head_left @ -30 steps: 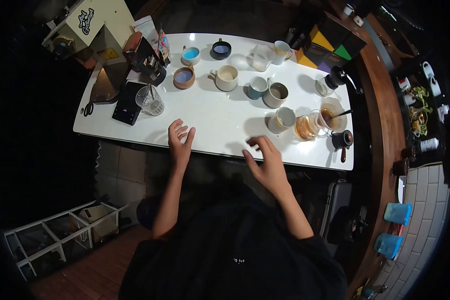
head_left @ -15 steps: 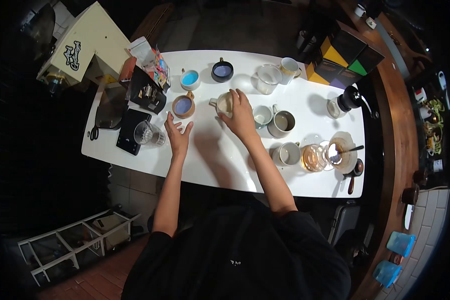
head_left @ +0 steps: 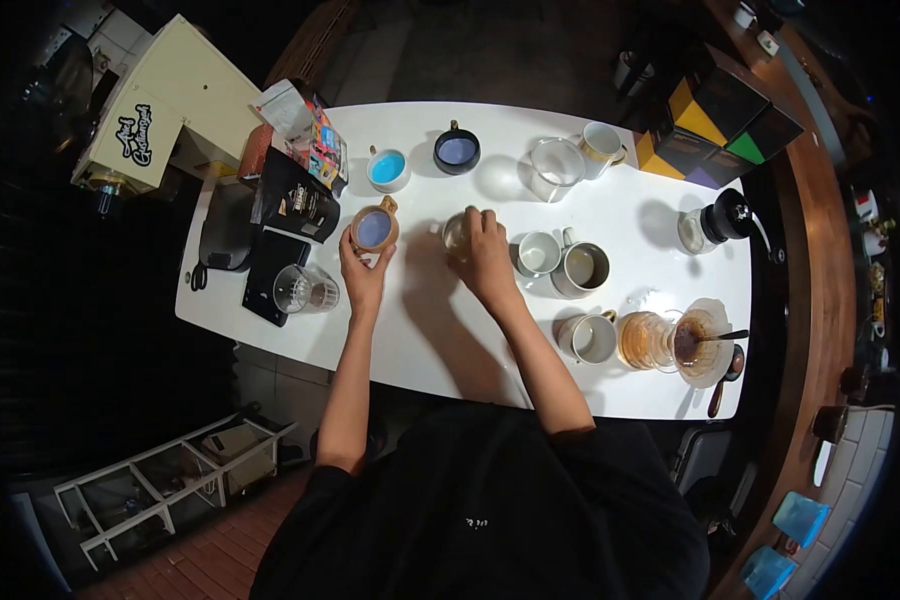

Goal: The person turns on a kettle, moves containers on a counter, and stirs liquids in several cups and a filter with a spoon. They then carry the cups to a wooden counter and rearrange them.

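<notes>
My left hand [head_left: 365, 278] has its thumb and fingers on either side of a brown mug [head_left: 391, 232] with a lilac inside; the mug's handle points away from me. My right hand [head_left: 490, 262] grips a pale mug [head_left: 454, 236] from above and the right, covering much of it; its handle sticks out to the left. Beyond them stand a small cup with a bright blue inside [head_left: 388, 170] and a black mug with a lilac inside [head_left: 457, 151]. Right of my right hand are a small white mug [head_left: 538, 254] and a grey mug [head_left: 582, 269].
A ribbed glass [head_left: 305, 289] lies near a black scale [head_left: 267, 272] at left, by coffee bags [head_left: 300, 200]. At right are another mug [head_left: 588, 339], a glass coffee server [head_left: 645, 341] with a paper filter [head_left: 707, 330], and a hand grinder [head_left: 715, 220]. A clear cup [head_left: 556, 168] stands behind.
My left hand has moved forward and closed around the brown mug. My right hand has wrapped further round the pale mug. The whole view has shifted slightly.
</notes>
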The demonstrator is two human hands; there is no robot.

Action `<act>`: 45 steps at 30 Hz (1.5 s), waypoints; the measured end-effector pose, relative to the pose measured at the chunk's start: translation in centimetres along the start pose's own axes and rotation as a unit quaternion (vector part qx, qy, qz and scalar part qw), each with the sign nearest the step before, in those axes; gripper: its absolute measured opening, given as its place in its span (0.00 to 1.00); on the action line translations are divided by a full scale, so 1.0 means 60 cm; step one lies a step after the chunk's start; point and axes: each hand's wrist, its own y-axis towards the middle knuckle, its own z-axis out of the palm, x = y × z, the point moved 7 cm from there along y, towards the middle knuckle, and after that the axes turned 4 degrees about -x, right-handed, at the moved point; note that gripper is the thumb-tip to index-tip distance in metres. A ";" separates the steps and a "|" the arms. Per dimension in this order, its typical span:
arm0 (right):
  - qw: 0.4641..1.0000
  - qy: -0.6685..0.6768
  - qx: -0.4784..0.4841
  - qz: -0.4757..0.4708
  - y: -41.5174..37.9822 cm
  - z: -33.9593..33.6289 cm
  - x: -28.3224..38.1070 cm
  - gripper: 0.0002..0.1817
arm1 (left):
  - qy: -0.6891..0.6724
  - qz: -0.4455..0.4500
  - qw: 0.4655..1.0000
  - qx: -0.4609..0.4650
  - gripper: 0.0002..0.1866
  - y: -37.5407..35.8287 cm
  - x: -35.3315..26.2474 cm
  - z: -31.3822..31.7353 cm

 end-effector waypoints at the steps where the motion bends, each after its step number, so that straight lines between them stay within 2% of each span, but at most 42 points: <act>1: 1.000 -0.001 -0.002 0.002 -0.006 -0.003 0.004 0.47 | -0.003 0.011 1.000 -0.006 0.46 0.003 -0.001 -0.001; 8: 0.999 -0.024 0.026 -0.024 -0.071 -0.018 0.019 0.46 | -0.047 0.025 0.998 0.025 0.45 0.000 0.012 0.014; 16: 0.999 -0.003 0.047 -0.013 -0.141 -0.040 0.035 0.46 | -0.096 0.038 0.991 0.081 0.40 -0.009 -0.026 0.055; 22: 0.996 -0.021 0.085 -0.016 -0.178 -0.039 0.041 0.48 | -0.140 0.039 0.987 0.075 0.40 -0.017 -0.040 0.071; 31: 0.996 -0.015 0.082 -0.024 -0.188 -0.037 0.037 0.48 | -0.159 0.016 0.983 0.094 0.37 -0.018 -0.045 0.071; 33: 0.997 -0.016 0.071 -0.028 -0.187 -0.040 0.037 0.45 | -0.163 0.011 0.982 0.093 0.37 -0.018 -0.047 0.074; 45: 0.996 -0.029 0.073 -0.050 -0.191 -0.032 0.028 0.47 | -0.159 0.016 0.980 0.118 0.38 -0.007 -0.058 0.115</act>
